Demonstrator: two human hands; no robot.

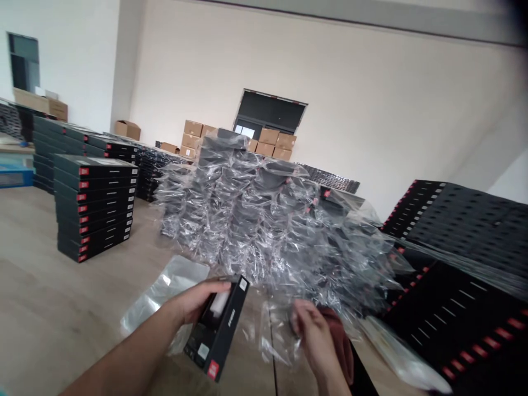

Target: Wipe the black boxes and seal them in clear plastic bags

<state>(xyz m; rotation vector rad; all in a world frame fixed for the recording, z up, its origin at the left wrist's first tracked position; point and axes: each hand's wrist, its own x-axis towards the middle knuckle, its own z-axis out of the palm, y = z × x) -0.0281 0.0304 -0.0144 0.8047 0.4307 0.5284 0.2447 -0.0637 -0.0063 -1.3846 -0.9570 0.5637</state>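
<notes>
My left hand (196,300) is closed on a slim black box (226,333) with a red label and white stickers, which is tilted over the table. A clear plastic bag (277,334) hangs from my right hand (311,330), whose fingers are pinched together at the bag's edge. The box and the bag are apart. Flat clear bags (169,289) lie on the table beside and beneath my left forearm. A dark reddish-brown cloth (340,341) lies just past my right hand, partly hidden by it.
Ahead rises a big pile of black boxes in clear bags (264,214). A stack of unwrapped black boxes (94,203) stands at left. More black boxes (454,297) are packed in rows at right, with clear bags (406,355) in front. Brown cartons (272,143) stand behind.
</notes>
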